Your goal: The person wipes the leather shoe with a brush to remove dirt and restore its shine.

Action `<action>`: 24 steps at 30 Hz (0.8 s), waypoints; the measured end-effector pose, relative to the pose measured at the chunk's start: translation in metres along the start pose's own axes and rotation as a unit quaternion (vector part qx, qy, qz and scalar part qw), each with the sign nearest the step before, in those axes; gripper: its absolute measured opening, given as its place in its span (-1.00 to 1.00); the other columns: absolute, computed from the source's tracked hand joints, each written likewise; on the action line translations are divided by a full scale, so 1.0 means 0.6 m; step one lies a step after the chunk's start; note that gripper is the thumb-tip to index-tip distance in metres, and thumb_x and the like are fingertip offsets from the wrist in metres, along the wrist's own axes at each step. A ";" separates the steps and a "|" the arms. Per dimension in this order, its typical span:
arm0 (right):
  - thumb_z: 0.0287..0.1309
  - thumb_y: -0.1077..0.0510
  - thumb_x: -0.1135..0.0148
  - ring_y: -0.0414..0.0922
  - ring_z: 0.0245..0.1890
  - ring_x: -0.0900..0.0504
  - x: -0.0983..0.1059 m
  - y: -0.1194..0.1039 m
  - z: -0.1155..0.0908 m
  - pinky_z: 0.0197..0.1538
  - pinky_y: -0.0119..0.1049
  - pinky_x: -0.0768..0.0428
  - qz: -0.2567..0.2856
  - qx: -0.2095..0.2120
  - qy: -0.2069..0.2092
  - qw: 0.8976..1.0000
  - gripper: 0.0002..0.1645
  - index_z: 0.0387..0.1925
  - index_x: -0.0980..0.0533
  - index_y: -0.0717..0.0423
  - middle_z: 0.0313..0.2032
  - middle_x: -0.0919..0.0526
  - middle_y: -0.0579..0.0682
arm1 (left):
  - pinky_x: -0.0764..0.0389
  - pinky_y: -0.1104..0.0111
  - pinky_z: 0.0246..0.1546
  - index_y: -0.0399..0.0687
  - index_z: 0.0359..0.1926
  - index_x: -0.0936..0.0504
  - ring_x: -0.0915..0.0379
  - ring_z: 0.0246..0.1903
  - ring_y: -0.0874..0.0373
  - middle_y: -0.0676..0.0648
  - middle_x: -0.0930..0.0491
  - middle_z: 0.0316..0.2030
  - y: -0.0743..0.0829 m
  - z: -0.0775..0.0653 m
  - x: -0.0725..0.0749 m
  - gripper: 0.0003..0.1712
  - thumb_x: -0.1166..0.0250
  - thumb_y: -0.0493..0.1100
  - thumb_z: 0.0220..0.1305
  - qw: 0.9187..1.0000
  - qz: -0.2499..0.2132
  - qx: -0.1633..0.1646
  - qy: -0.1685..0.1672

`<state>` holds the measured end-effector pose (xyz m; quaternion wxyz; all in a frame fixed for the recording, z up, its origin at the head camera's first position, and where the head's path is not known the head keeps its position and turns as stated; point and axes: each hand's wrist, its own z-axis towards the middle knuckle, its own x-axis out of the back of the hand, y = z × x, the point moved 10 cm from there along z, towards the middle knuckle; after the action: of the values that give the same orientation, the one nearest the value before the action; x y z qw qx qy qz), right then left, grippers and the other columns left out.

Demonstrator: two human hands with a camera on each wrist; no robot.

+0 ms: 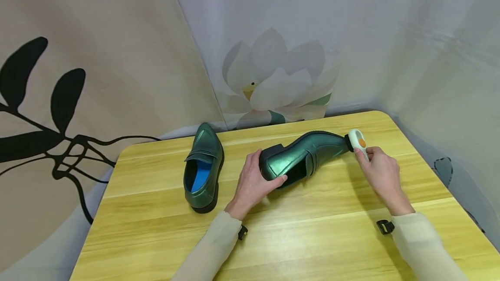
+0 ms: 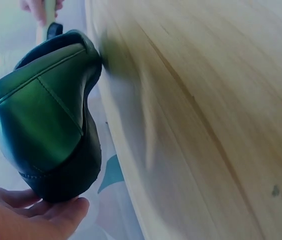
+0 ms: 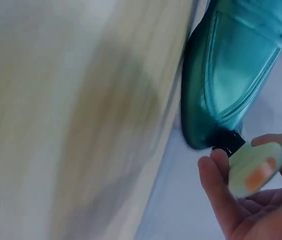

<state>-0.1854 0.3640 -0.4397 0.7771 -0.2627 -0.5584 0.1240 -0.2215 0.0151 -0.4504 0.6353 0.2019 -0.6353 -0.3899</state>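
A green loafer (image 1: pixel 293 155) is held on its side above the table, its heel to the left and its toe to the right. My left hand (image 1: pixel 254 183) grips it by the heel, thumb at the opening and fingers round the back; in the left wrist view the fingers (image 2: pixel 56 212) lie under the black sole. My right hand (image 1: pixel 379 174) pinches a small brush (image 1: pixel 357 140) with a white body and an orange spot. Its dark bristles (image 3: pixel 228 142) touch the loafer's toe in the right wrist view.
The matching green loafer (image 1: pixel 205 168), with a blue insole, stands upright on the left part of the wooden table (image 1: pixel 156 229). Behind the table hangs a pale curtain (image 1: pixel 117 55) printed with leaves and a flower.
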 end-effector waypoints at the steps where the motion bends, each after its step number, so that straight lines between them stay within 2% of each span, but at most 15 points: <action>1: 0.53 -0.11 -0.08 0.31 -0.30 -0.68 0.000 -0.010 0.001 -0.23 0.18 -0.49 0.002 0.007 0.005 1.000 -0.31 0.03 -0.52 0.58 -0.15 -0.70 0.45 | -0.45 -0.06 0.28 -0.22 0.54 -0.23 -0.39 0.30 -0.17 -0.22 -0.33 0.39 0.000 0.000 -0.001 0.21 -0.54 0.28 0.04 1.000 0.000 0.003 -0.001; 6: 0.49 -0.07 -0.18 0.31 -0.28 -0.69 -0.005 -0.080 0.001 -0.27 0.21 -0.52 0.008 0.057 0.028 0.998 -0.40 0.05 -0.56 0.50 -0.15 -0.71 0.41 | -0.45 -0.06 0.28 -0.22 0.53 -0.24 -0.39 0.29 -0.18 -0.22 -0.34 0.38 0.001 -0.001 -0.001 0.20 -0.53 0.29 0.04 1.000 0.002 0.007 -0.002; 12: 0.46 0.00 -0.27 0.19 -0.34 -0.65 -0.016 -0.164 -0.009 -0.36 0.16 -0.56 0.001 0.140 0.021 0.990 -0.47 0.13 -0.59 0.41 -0.17 -0.69 0.33 | -0.46 -0.06 0.27 -0.23 0.53 -0.24 -0.40 0.27 -0.17 -0.23 -0.35 0.37 0.001 -0.002 -0.002 0.20 -0.53 0.29 0.05 1.000 0.002 0.005 0.000; 15: 0.42 0.05 -0.32 0.15 -0.34 -0.63 -0.013 -0.200 -0.017 -0.40 0.11 -0.58 -0.024 0.185 0.020 0.982 -0.51 0.14 -0.60 0.38 -0.19 -0.68 0.28 | -0.48 -0.04 0.25 -0.22 0.53 -0.23 -0.41 0.25 -0.16 -0.22 -0.35 0.37 0.001 -0.003 -0.001 0.19 -0.53 0.28 0.05 1.000 0.005 0.003 0.001; 20: 0.34 0.07 -0.39 0.18 -0.25 -0.65 -0.009 -0.251 -0.030 -0.33 0.11 -0.64 -0.075 0.255 0.022 0.964 -0.53 0.13 -0.63 0.31 -0.18 -0.68 0.24 | -0.51 -0.02 0.21 -0.22 0.52 -0.24 -0.44 0.19 -0.14 -0.22 -0.35 0.36 0.006 -0.004 0.000 0.19 -0.55 0.27 0.03 1.000 0.012 -0.007 0.006; 24: 0.30 0.04 -0.42 0.19 -0.26 -0.65 -0.013 -0.282 -0.042 -0.30 0.09 -0.65 -0.099 0.288 0.013 0.952 -0.52 0.11 -0.66 0.29 -0.20 -0.69 0.21 | -0.52 0.00 0.21 -0.24 0.51 -0.26 -0.44 0.18 -0.12 -0.23 -0.36 0.34 0.011 -0.004 0.000 0.19 -0.57 0.26 0.02 1.000 0.021 -0.021 0.010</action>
<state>-0.1813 0.2126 -0.3591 0.8355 0.0270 -0.5116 0.1989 -0.2180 0.0184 -0.4456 0.6537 0.1790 -0.6251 -0.3871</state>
